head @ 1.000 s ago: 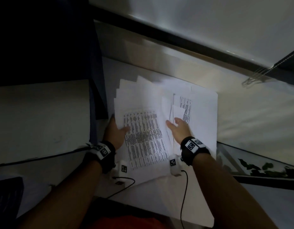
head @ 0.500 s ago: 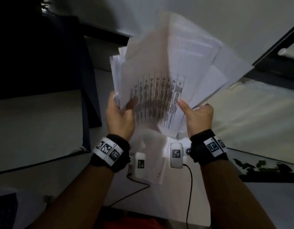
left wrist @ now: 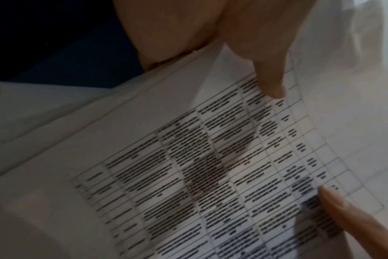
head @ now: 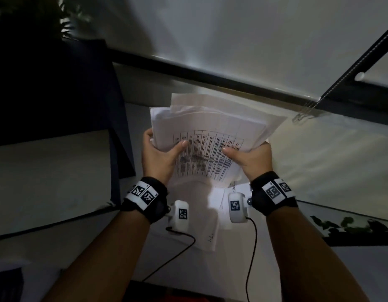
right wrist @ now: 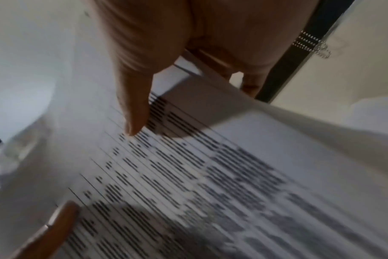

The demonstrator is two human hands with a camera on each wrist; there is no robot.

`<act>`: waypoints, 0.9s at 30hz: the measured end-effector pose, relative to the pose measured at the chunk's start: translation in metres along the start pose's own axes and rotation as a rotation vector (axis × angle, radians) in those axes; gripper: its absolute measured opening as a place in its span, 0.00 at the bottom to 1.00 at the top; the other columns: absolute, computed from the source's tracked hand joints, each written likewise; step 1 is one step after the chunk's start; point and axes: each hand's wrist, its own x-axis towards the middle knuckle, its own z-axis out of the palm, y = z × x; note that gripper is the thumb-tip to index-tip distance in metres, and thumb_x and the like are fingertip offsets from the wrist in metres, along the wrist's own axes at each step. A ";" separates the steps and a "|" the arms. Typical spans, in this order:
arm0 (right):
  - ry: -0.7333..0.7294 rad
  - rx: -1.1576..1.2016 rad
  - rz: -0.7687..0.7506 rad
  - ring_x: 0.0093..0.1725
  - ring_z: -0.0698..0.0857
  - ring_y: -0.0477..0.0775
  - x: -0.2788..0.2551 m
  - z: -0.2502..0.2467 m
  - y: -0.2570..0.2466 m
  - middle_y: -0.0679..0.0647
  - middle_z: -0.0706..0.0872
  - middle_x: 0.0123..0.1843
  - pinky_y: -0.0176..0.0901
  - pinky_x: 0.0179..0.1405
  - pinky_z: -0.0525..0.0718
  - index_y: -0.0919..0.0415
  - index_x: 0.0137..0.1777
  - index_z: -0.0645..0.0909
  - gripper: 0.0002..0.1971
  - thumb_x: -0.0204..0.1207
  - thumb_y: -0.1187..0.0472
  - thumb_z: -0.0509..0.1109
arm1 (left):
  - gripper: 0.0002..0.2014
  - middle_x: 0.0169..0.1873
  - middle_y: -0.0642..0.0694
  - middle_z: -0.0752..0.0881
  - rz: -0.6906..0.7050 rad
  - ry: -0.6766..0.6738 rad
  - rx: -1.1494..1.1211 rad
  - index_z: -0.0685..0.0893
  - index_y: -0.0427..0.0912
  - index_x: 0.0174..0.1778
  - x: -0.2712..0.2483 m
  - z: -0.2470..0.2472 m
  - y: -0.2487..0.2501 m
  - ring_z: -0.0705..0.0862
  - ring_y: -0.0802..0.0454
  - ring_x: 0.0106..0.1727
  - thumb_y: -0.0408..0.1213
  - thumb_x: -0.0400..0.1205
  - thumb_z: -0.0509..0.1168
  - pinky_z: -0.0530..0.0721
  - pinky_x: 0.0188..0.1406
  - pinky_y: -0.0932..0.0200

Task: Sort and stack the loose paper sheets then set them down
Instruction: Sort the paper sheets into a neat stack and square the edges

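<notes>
Both hands up, sheaf of papers held off the desk.

Left hand [head: 159, 156] grips the left edge of the papers [head: 212, 136], thumb [left wrist: 270, 73] pressed on the printed table; right hand [head: 251, 159] clamps the right edge, thumb [right wrist: 134, 112] on top, fingers curled behind. The sheets fan unevenly at the top. More sheets [head: 210, 225] lie on the desk [head: 158, 253] below the wrists.

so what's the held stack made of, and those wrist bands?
Stack of sheets: thin matte white office paper, it seems; it bends and light shows through. Wrist bands: look like black fabric with white printed marker tags.
</notes>
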 end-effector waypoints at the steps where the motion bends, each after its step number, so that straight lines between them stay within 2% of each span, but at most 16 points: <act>1: 0.003 0.005 -0.011 0.51 0.94 0.55 0.000 -0.001 0.000 0.58 0.94 0.50 0.60 0.56 0.91 0.67 0.54 0.89 0.21 0.62 0.67 0.88 | 0.36 0.55 0.50 0.85 0.016 0.023 -0.005 0.71 0.47 0.65 0.000 0.000 0.005 0.88 0.57 0.53 0.34 0.66 0.83 0.89 0.53 0.56; 4: 0.010 0.026 -0.033 0.52 0.93 0.56 -0.001 0.006 -0.001 0.58 0.94 0.50 0.56 0.55 0.91 0.67 0.56 0.88 0.22 0.61 0.67 0.88 | 0.37 0.62 0.48 0.81 0.129 0.084 -0.033 0.69 0.49 0.67 -0.001 0.002 0.020 0.85 0.61 0.59 0.34 0.68 0.82 0.87 0.58 0.59; 5: 0.007 0.026 -0.028 0.52 0.93 0.54 -0.002 0.010 0.000 0.57 0.94 0.50 0.55 0.54 0.91 0.65 0.56 0.88 0.23 0.60 0.67 0.88 | 0.37 0.65 0.46 0.79 0.178 0.088 -0.037 0.67 0.50 0.69 -0.001 0.003 0.026 0.84 0.58 0.62 0.35 0.70 0.82 0.86 0.62 0.56; 7: 0.009 0.025 -0.014 0.52 0.93 0.52 -0.006 0.015 0.002 0.54 0.94 0.50 0.52 0.52 0.92 0.64 0.57 0.89 0.25 0.59 0.66 0.89 | 0.38 0.70 0.39 0.75 0.288 0.072 -0.006 0.64 0.52 0.74 -0.002 0.004 0.037 0.80 0.47 0.69 0.40 0.73 0.79 0.82 0.69 0.44; 9: 0.012 0.026 -0.019 0.51 0.93 0.51 -0.007 0.018 0.004 0.54 0.94 0.49 0.47 0.51 0.92 0.66 0.57 0.88 0.24 0.59 0.67 0.89 | 0.38 0.70 0.34 0.73 0.403 0.054 0.078 0.61 0.50 0.77 0.000 0.004 0.043 0.78 0.38 0.70 0.45 0.76 0.75 0.77 0.71 0.35; 11: 0.000 -0.024 0.000 0.48 0.93 0.47 -0.009 0.021 0.007 0.52 0.94 0.48 0.44 0.49 0.92 0.65 0.55 0.89 0.22 0.61 0.66 0.88 | 0.33 0.68 0.36 0.76 0.429 0.058 0.119 0.66 0.48 0.76 0.003 0.005 0.049 0.78 0.39 0.69 0.50 0.78 0.72 0.77 0.70 0.36; 12: -0.015 -0.062 0.016 0.46 0.93 0.45 -0.011 0.022 0.010 0.50 0.94 0.46 0.45 0.49 0.92 0.64 0.53 0.90 0.19 0.61 0.66 0.88 | 0.30 0.65 0.40 0.79 0.405 0.073 0.104 0.71 0.47 0.73 0.003 0.005 0.055 0.80 0.45 0.66 0.54 0.78 0.70 0.80 0.68 0.41; 13: -0.028 -0.084 0.034 0.44 0.93 0.42 -0.012 0.022 0.014 0.48 0.93 0.44 0.46 0.49 0.92 0.62 0.50 0.90 0.16 0.62 0.66 0.88 | 0.27 0.59 0.45 0.82 0.376 0.090 0.074 0.76 0.46 0.67 0.003 0.006 0.060 0.82 0.54 0.61 0.59 0.77 0.68 0.83 0.64 0.50; 15: -0.034 -0.079 0.053 0.41 0.92 0.39 -0.015 0.023 0.016 0.43 0.92 0.41 0.44 0.48 0.92 0.56 0.45 0.90 0.13 0.64 0.69 0.86 | 0.25 0.43 0.55 0.83 0.312 0.146 0.034 0.81 0.44 0.52 0.007 0.010 0.071 0.81 0.68 0.43 0.63 0.75 0.66 0.81 0.46 0.71; 16: -0.039 -0.070 0.050 0.41 0.92 0.39 -0.016 0.024 0.017 0.41 0.92 0.39 0.41 0.48 0.92 0.53 0.44 0.89 0.14 0.64 0.69 0.86 | 0.22 0.37 0.58 0.81 0.274 0.184 0.023 0.82 0.44 0.46 0.009 0.012 0.075 0.79 0.68 0.36 0.62 0.75 0.66 0.78 0.39 0.73; 17: -0.044 -0.061 0.044 0.42 0.93 0.40 -0.018 0.024 0.017 0.40 0.92 0.38 0.40 0.47 0.91 0.53 0.45 0.89 0.15 0.63 0.70 0.86 | 0.20 0.32 0.58 0.80 0.236 0.219 0.003 0.82 0.44 0.41 0.013 0.014 0.076 0.77 0.66 0.32 0.60 0.76 0.67 0.77 0.34 0.71; 20: -0.008 0.009 0.002 0.46 0.93 0.45 -0.023 0.026 0.010 0.44 0.94 0.42 0.39 0.47 0.91 0.64 0.52 0.89 0.18 0.62 0.71 0.87 | 0.13 0.25 0.55 0.79 0.193 0.306 -0.015 0.80 0.39 0.32 0.021 0.015 0.075 0.76 0.62 0.28 0.44 0.76 0.69 0.76 0.30 0.66; 22: 0.028 0.056 -0.030 0.47 0.94 0.48 -0.020 0.026 0.004 0.48 0.94 0.44 0.39 0.46 0.91 0.70 0.56 0.87 0.21 0.61 0.73 0.86 | 0.07 0.28 0.54 0.81 0.233 0.318 -0.019 0.82 0.38 0.35 0.021 0.012 0.072 0.78 0.62 0.31 0.37 0.75 0.66 0.77 0.35 0.66; 24: 0.040 0.081 -0.020 0.47 0.94 0.49 -0.016 0.025 0.000 0.49 0.94 0.43 0.43 0.48 0.91 0.69 0.54 0.88 0.19 0.63 0.73 0.85 | 0.05 0.39 0.51 0.83 0.266 0.279 -0.075 0.82 0.41 0.48 0.017 0.007 0.066 0.80 0.62 0.40 0.37 0.79 0.65 0.78 0.43 0.68; 26: 0.057 0.088 -0.007 0.48 0.94 0.49 -0.011 0.021 -0.002 0.46 0.94 0.44 0.47 0.53 0.91 0.61 0.50 0.89 0.16 0.64 0.72 0.85 | 0.17 0.54 0.46 0.81 0.266 0.188 -0.083 0.74 0.44 0.63 0.010 0.004 0.054 0.81 0.60 0.51 0.42 0.81 0.68 0.79 0.50 0.70; 27: 0.069 0.093 -0.001 0.49 0.93 0.49 -0.009 0.019 -0.004 0.46 0.94 0.45 0.48 0.54 0.90 0.57 0.49 0.89 0.16 0.63 0.72 0.85 | 0.22 0.57 0.45 0.81 0.245 0.131 -0.067 0.72 0.43 0.66 0.006 0.005 0.047 0.83 0.60 0.53 0.43 0.79 0.71 0.81 0.51 0.69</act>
